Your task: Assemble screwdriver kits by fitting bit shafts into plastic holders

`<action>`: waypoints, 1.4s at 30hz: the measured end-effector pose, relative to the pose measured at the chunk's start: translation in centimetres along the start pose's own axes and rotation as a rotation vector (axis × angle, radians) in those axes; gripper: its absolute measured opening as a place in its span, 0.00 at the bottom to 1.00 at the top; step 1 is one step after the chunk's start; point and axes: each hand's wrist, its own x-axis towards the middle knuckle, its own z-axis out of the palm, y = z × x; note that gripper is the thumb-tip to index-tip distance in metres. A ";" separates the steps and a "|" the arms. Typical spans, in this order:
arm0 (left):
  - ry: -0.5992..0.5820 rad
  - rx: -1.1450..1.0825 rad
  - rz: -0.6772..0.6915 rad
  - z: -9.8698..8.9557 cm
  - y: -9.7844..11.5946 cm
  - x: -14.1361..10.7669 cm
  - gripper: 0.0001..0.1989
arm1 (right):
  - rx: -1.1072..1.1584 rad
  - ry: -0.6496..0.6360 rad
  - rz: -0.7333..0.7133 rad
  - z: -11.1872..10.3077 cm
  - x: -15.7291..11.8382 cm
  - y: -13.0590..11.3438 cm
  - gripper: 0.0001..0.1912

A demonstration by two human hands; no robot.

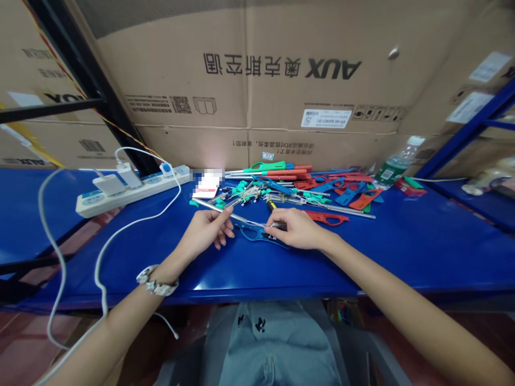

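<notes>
My left hand pinches a thin silver metal tube, the long nozzle of a stick lighter, between thumb and fingers. Thin wires run from the tube's near end towards my right hand. That hand is closed, its fingertips on a small dark part that they partly cover. Just beneath both hands, a blue lighter handle shell with a trigger loop lies on the table; its right end is partly hidden. Behind my right fingers lies a yellow-and-black tool handle.
Behind the hands spreads a pile of green-ended lighter parts, with red and blue handle shells to the right. A bottle stands at back right. A power strip with white cables lies left, on the blue table. Cardboard stands behind.
</notes>
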 end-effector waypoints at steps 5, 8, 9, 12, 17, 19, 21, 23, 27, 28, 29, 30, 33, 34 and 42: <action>-0.040 0.239 0.085 0.0 -0.4 -0.3 0.28 | -0.022 -0.029 0.069 -0.1 0.2 -0.4 0.07; -0.094 0.420 0.323 0.2 -0.7 -0.9 0.22 | -0.029 -0.038 0.077 -0.2 0.4 -0.5 0.07; -0.139 0.478 0.409 0.3 -0.7 -1.1 0.18 | -0.032 -0.040 0.078 -0.3 0.4 -0.6 0.07; -0.307 0.670 0.601 0.7 -0.8 -1.6 0.12 | -0.060 -0.044 0.096 -0.3 0.7 -0.7 0.07; -0.351 0.875 0.797 1.8 -0.5 -1.0 0.13 | -0.070 -0.046 0.107 -0.6 1.4 -0.7 0.07; -0.352 0.927 0.843 2.3 -0.2 -0.6 0.12 | -0.075 -0.048 0.084 -0.8 1.8 -0.6 0.07; -0.350 0.988 0.868 2.8 0.0 -0.3 0.10 | -0.089 -0.052 0.065 -0.8 2.1 -0.5 0.08; -0.338 1.038 0.876 3.2 0.1 -0.1 0.08 | -0.100 -0.063 0.061 -0.7 2.2 -0.5 0.08; -0.287 1.056 0.903 3.4 -0.3 -0.3 0.08 | -0.115 -0.045 0.081 -0.3 2.0 -0.6 0.06; -0.275 1.048 0.919 3.4 -0.5 -0.3 0.08 | -0.117 -0.031 0.079 -0.2 1.8 -0.5 0.06; -0.265 1.040 0.938 3.3 -0.6 -0.4 0.08 | -0.116 -0.019 0.073 -0.2 1.7 -0.5 0.06; -0.254 1.034 0.957 3.2 -0.8 -0.4 0.08 | -0.116 -0.010 0.064 -0.2 1.5 -0.4 0.07; -0.224 1.035 1.007 3.1 -1.1 -0.3 0.08 | -0.120 -0.019 0.055 -0.6 1.2 -0.2 0.09; -0.213 1.042 1.016 3.1 -1.1 -0.2 0.08 | -0.116 -0.029 0.057 -0.7 1.2 -0.2 0.10; -0.157 1.126 1.038 3.5 -1.1 -0.2 0.09 | -0.112 -0.035 0.100 -0.6 0.9 -0.6 0.09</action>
